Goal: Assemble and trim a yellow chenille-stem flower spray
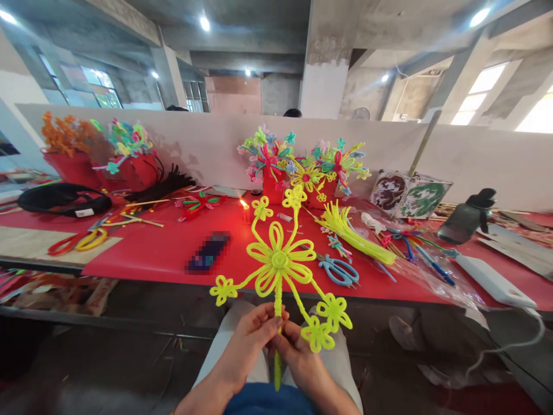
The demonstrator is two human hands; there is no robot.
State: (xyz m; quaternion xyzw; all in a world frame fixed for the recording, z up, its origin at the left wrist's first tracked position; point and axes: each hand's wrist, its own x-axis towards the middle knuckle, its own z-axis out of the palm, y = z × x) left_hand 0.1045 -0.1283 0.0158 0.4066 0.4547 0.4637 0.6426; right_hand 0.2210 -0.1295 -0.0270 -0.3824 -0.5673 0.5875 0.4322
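Observation:
Both hands hold a neon yellow pipe-cleaner flower (280, 260) upright over my lap, in front of the red table (155, 251). The piece has one large looped bloom in the middle and several small blossoms on thin branches. My left hand (248, 340) pinches the stem just under the big bloom. My right hand (298, 357) grips the stem lower down, fingers closed round it beside two small blossoms (326, 323).
On the table lie blue scissors (339, 270), a bundle of yellow pipe cleaners (352, 233), red pots of coloured pipe-cleaner flowers (302, 167), a small lit candle (245, 208), a dark phone (208, 252), orange-handled scissors (78, 241) and a dark bottle (466, 218). A grey partition runs behind.

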